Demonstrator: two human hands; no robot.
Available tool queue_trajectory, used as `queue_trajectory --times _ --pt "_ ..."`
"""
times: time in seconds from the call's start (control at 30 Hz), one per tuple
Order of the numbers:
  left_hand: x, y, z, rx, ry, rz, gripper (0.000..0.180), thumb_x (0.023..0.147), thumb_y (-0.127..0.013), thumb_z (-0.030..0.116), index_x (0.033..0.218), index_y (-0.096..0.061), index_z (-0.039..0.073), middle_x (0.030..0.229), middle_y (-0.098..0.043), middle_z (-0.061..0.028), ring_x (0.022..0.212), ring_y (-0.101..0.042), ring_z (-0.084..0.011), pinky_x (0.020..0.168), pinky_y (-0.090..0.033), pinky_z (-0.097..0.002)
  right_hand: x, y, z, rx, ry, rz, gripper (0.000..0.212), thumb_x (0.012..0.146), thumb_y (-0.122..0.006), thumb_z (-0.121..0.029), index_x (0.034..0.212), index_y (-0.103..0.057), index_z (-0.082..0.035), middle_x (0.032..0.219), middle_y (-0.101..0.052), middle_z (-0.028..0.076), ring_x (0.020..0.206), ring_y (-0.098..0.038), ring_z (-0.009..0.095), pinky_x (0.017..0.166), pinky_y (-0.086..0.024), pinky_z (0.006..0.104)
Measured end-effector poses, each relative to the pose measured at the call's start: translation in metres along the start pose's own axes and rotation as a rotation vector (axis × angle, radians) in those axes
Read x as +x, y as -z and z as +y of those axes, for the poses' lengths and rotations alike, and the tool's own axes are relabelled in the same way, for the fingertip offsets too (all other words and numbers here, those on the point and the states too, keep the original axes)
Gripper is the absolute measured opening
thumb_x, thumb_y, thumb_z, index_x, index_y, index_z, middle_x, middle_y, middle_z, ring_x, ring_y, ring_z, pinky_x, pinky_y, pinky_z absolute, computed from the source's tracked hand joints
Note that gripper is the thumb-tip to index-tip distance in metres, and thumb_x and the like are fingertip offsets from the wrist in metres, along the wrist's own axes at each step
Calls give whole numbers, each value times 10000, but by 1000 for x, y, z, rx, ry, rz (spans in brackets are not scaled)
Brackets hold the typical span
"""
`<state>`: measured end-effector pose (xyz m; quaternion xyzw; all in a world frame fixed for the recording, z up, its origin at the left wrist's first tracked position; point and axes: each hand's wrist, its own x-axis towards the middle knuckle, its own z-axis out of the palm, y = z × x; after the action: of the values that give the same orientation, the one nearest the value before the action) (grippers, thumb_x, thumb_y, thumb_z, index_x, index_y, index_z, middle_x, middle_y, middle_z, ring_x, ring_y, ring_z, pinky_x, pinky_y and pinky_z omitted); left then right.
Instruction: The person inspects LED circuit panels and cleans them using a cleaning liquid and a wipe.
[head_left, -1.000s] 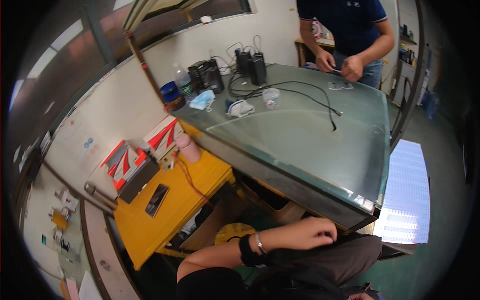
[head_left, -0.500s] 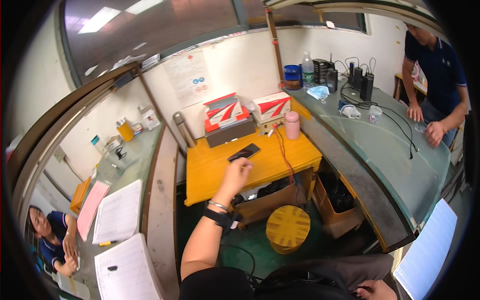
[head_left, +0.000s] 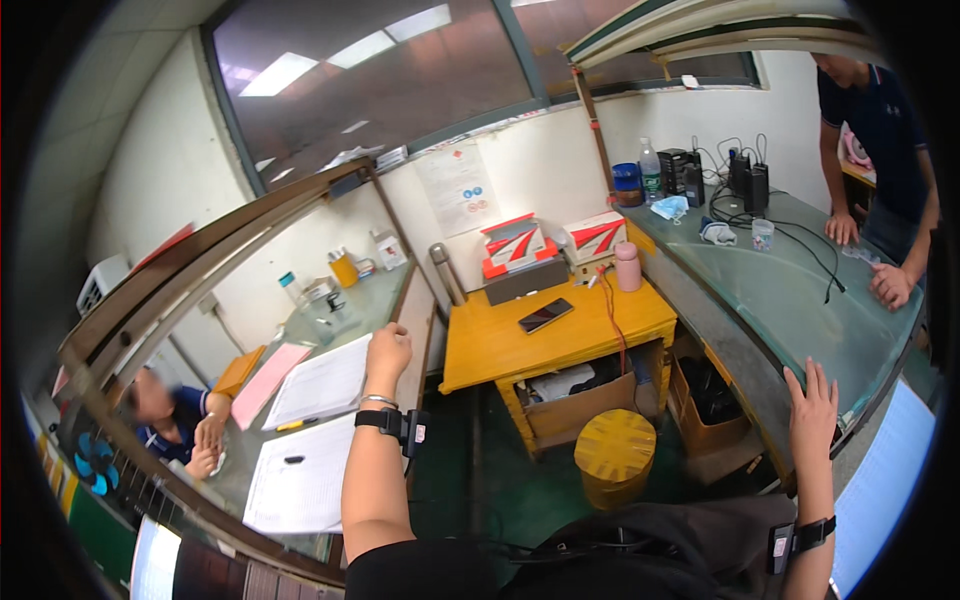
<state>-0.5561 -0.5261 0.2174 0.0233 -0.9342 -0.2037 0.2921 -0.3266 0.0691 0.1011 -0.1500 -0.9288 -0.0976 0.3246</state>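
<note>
My left hand (head_left: pixel 390 352) is raised with its fingers curled in, beside the right edge of a printed paper sheet (head_left: pixel 318 385) on the left desk. Nothing shows in its grip. A black band with a small device is strapped on that wrist, next to a silver bracelet. My right hand (head_left: pixel 812 408) has its fingers spread, at the near edge of the glass-topped table (head_left: pixel 790 300) on the right; whether it touches the glass is hard to tell. A dark phone (head_left: pixel 546 316) lies on the yellow wooden table (head_left: pixel 480 345) between my hands, apart from both.
Red-and-white boxes (head_left: pixel 518 245), a pink bottle (head_left: pixel 627 267) and a steel flask (head_left: pixel 447 273) stand on the yellow table. A yellow stool (head_left: pixel 615 445) is below. Black chargers (head_left: pixel 748 182) with cables lie at right. One person (head_left: pixel 880 170) works at right, another (head_left: pixel 180 425) sits at left.
My left hand has moved left, away from the phone toward the papers. My right hand has risen from my lap to the glass table's edge and spread its fingers. The view has shifted.
</note>
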Motion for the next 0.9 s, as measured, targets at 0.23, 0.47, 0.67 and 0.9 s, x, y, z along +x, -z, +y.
queue_trajectory --times 0.23,0.47,0.67,0.9 --pt "-62 48 -13 150 96 51 221 766 -637 186 932 -659 43 909 -645 -211 902 -607 -367 811 -481 -416 -1 -2 1 20 -21 -40 578 779 -473 42 1304 -469 -198 1412 -362 120 1287 -377 286 1053 -302 489" --pt "-91 110 -70 458 420 -67 396 765 -614 293 1111 -611 101 1153 -580 -191 1088 -548 -362 893 -455 -461 -1 -4 2 132 1 48 512 778 -492 11 1258 -516 -168 1374 -409 135 1271 -396 283 1049 -310 488" --pt "-133 108 -96 581 602 -224 456 803 -511 257 1130 -572 -55 1164 -548 -286 1099 -533 -415 973 -394 -419 -6 -8 9 92 -22 43 488 775 -520 -28 1237 -549 -182 1378 -415 134 1269 -408 267 1044 -322 484" --pt "-125 105 -127 585 634 -50 372 792 -512 224 1060 -620 -10 1125 -584 -253 1082 -547 -404 929 -422 -465 -2 1 3 112 -6 71 486 761 -519 2 1213 -561 -171 1361 -435 125 1265 -413 267 1044 -324 479"
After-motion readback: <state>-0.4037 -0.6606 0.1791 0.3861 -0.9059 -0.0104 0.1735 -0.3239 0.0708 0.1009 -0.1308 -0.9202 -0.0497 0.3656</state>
